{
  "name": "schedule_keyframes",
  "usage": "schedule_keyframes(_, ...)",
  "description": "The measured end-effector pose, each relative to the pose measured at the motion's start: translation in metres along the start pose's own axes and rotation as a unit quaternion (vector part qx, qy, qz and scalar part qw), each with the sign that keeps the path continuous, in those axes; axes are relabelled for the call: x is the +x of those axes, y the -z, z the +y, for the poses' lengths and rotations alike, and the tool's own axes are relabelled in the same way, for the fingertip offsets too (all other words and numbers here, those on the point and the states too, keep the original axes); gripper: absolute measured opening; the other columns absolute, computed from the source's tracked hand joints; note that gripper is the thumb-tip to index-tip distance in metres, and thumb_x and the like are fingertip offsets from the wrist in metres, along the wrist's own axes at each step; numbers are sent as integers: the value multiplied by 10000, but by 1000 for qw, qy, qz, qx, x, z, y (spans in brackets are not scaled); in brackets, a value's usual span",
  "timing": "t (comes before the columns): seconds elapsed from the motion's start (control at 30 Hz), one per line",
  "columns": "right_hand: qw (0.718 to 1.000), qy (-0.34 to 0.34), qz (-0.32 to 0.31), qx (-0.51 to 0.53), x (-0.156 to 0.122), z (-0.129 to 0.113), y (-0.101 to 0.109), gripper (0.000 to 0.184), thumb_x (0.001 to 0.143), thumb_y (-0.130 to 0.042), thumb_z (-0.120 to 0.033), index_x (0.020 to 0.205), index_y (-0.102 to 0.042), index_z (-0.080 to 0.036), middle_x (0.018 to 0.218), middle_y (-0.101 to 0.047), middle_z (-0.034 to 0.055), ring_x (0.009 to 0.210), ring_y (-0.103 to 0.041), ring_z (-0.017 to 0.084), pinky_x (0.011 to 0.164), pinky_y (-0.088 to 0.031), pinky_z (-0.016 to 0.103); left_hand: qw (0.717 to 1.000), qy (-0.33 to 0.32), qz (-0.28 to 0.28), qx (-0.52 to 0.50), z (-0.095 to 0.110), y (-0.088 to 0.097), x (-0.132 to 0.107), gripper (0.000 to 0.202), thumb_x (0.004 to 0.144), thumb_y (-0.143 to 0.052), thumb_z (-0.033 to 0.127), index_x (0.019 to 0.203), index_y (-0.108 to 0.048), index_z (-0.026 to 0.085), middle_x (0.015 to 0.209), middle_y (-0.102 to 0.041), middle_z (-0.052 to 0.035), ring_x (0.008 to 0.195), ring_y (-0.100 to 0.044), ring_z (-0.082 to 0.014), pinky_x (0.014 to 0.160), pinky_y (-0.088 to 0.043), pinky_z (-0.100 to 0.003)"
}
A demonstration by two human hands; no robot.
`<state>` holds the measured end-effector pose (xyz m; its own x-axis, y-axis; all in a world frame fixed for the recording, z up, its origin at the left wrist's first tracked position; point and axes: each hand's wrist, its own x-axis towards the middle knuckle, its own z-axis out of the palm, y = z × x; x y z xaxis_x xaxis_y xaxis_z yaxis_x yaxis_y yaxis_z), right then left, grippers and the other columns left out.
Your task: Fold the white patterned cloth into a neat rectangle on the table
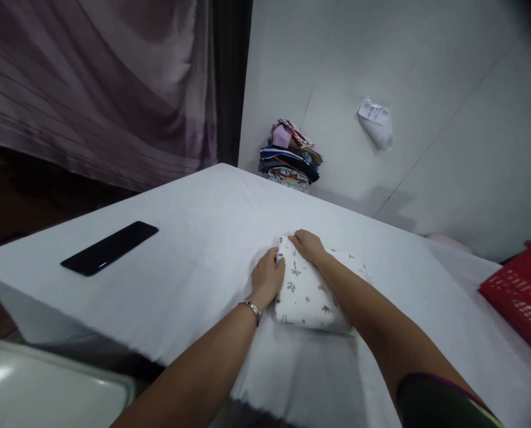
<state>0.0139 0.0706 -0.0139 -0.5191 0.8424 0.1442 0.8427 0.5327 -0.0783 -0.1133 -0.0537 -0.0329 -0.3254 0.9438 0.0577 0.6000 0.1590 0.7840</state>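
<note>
A folded white cloth [307, 297] with small printed leaves and dots lies on the white-covered table [194, 255]. At its left edge, my left hand [268, 274] is closed on the fabric, thumb on top; a metal bracelet circles that wrist. My right hand [309, 245] grips the far edge with fingers curled over it. Part of the cloth reaches out to the right behind my right forearm, which hides some of it.
A black phone-like slab [110, 248] lies on the table's left part. Beyond the far edge are a stack of folded clothes [290, 154] and a labelled plastic bag [376, 125]. A red basket [521, 294] stands at right, a pale stool-like surface [47, 386] at lower left.
</note>
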Motion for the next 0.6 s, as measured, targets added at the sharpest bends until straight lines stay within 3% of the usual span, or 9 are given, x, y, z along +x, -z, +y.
schedule_keyframes(0.27, 999, -17, -20, 21, -3, 8, 3, 417, 932, -313, -450, 825, -625, -194, 893, -663, 67, 802, -571, 160, 668, -358, 240, 1000, -6, 1, 9, -3, 0, 3, 350, 844, -439, 290, 1185, -511, 258, 1111, -635, -38, 1011, -580, -200, 841, -414, -303)
schedule_keyframes(0.6, 996, -55, -48, 55, -46, 71, 21, 347, 903, -387, -431, 912, -635, -189, 947, -654, 69, 845, -568, 172, 709, -373, 244, 1000, -11, 5, 15, -2, -1, 4, 346, 838, -443, 301, 1172, -520, 256, 1096, -644, -34, 988, -590, -214, 817, -424, -313)
